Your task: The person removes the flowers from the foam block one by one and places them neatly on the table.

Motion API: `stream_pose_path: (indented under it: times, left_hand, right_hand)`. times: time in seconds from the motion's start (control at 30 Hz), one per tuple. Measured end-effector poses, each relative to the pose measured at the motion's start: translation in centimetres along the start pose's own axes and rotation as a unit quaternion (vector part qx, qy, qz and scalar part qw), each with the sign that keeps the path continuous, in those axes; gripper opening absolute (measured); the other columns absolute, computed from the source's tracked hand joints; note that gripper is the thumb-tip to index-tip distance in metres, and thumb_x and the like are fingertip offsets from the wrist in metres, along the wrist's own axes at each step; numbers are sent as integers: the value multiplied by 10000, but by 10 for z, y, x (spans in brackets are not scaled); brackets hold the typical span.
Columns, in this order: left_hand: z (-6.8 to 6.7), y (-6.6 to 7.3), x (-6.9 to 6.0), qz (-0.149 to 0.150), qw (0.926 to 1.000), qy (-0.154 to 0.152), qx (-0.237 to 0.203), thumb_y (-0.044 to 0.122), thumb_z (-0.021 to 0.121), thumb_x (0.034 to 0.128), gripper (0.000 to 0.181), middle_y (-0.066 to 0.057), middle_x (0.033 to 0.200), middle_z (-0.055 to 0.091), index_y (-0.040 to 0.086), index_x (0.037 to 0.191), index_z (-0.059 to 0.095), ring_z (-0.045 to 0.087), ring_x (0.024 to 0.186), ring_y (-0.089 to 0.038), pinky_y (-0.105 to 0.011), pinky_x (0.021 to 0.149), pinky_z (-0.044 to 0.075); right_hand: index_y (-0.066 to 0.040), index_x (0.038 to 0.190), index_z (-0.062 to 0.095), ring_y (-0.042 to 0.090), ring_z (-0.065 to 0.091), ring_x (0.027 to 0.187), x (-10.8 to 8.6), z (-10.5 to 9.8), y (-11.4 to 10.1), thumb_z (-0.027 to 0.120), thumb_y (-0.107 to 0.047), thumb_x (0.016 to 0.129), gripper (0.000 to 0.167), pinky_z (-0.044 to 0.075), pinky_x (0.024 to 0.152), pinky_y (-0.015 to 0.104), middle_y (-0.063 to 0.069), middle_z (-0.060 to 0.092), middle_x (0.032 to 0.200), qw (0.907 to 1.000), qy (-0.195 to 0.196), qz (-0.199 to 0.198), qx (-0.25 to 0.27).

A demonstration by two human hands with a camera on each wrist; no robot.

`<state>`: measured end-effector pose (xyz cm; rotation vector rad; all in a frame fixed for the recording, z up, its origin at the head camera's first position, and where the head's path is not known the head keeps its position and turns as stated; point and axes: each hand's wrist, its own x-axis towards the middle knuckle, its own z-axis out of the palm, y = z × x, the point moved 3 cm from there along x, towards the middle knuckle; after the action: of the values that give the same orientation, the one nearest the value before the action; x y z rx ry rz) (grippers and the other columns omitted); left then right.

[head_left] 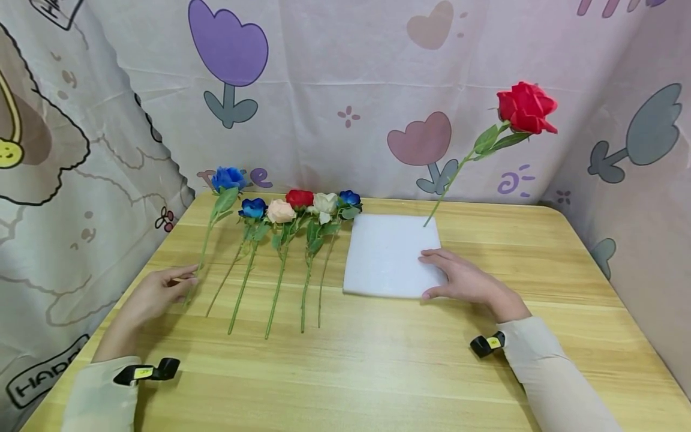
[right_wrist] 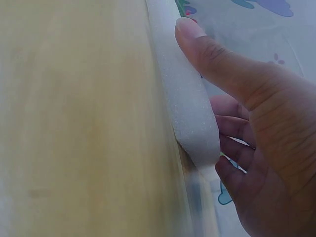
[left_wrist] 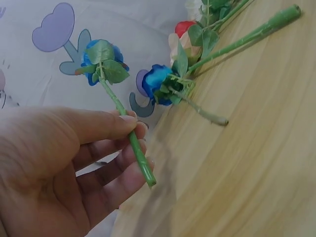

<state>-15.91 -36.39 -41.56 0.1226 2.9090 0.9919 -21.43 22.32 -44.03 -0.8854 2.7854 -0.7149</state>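
Note:
My left hand (head_left: pixel 162 291) pinches the lower stem of an artificial blue rose (head_left: pixel 229 179) between thumb and fingers. In the left wrist view the cut end of that rose's stem (left_wrist: pixel 144 165) sticks out below the fingers, and its bloom leans away from the hand. At the right, a white foam block (head_left: pixel 391 258) lies flat, with a red rose (head_left: pixel 526 108) standing in its back right corner, tilted right. My right hand (head_left: pixel 466 279) rests at the block's right edge, fingers fairly straight, the thumb by the front corner.
Several more artificial roses lie in a row left of the block: a blue rose (head_left: pixel 252 208), a peach rose (head_left: pixel 281 211), a red rose (head_left: pixel 299 198), a white rose (head_left: pixel 325 204) and another blue rose (head_left: pixel 349 198). A printed curtain (head_left: pixel 324 72) hangs behind the wooden table (head_left: pixel 345 378).

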Motion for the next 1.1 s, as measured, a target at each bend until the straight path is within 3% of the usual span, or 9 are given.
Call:
stream_pose_path:
  times: [0.13, 0.37, 0.53, 0.9, 1.1]
  left_hand:
    - [0, -5, -2, 34, 9999, 17, 138, 278, 528, 1031, 509, -263, 1123, 627, -83, 1385, 479, 584, 665, -131, -275, 504, 443]
    - [1, -17, -2, -245, 9996, -139, 3, 304, 532, 1027, 552, -263, 1068, 650, -96, 1398, 450, 644, 736, -173, -276, 566, 516]
    - [3, -25, -2, -405, 9985, -282, -216, 283, 534, 1027, 557, -281, 1138, 620, -86, 1427, 415, 656, 794, -177, -272, 631, 563]
    - [2, -28, -3, -545, 9968, -448, -382, 236, 527, 1033, 544, -299, 1173, 613, -101, 1436, 383, 625, 833, -59, -260, 673, 574]
    - [4, -29, -3, -495, 9975, -466, -197, 219, 527, 1032, 516, -285, 1143, 635, -112, 1412, 415, 627, 827, -78, -255, 653, 567]
  right_hand:
    - [-32, 1428, 479, 358, 305, 1402, 0, 0, 0, 808, -518, 745, 900, 260, 1141, 512, 118, 387, 1511, 10000, -42, 43, 20]
    - [-45, 1436, 473, 357, 298, 1405, 2, 2, 2, 785, -573, 738, 929, 260, 1139, 518, 103, 381, 1518, 9999, -73, 79, 7]
    - [-45, 1435, 474, 350, 296, 1407, 2, 1, 3, 791, -564, 738, 925, 257, 1142, 511, 100, 382, 1518, 9999, -76, 82, 42]
    - [-47, 1434, 476, 352, 297, 1406, 1, 1, 2, 789, -565, 740, 920, 258, 1139, 520, 99, 385, 1515, 10000, -62, 68, -3]
    - [-49, 1435, 476, 351, 303, 1403, 1, 1, 2, 782, -577, 739, 926, 266, 1137, 516, 100, 388, 1514, 10000, -52, 44, -3]
